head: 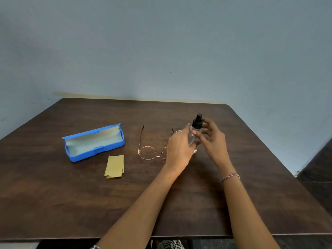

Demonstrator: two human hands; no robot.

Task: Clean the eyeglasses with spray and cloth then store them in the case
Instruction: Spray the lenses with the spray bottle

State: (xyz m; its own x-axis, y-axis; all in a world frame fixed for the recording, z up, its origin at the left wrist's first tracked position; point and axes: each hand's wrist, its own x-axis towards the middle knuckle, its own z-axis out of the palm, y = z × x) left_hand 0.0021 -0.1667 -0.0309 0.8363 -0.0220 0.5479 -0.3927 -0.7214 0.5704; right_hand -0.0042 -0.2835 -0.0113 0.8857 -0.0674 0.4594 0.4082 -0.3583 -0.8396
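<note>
A small clear spray bottle with a black pump top point(197, 121) stands upright right of the table's middle. My left hand point(179, 148) wraps its body from the left. My right hand point(212, 139) holds it from the right, thumb on the body and fingers by the black collar. Round pink-rimmed eyeglasses point(147, 152) lie on the table just left of my hands, temples unfolded and pointing away; my left hand hides part of the right lens. An open blue case point(93, 143) with pale lining sits at the left. A folded yellow cloth point(114, 166) lies in front of it.
The dark wooden table point(71, 203) ends at its near edge low in the view and at a blue-grey wall behind. A beaded bracelet point(230, 177) circles my right wrist. The floor drops away past the table's right edge.
</note>
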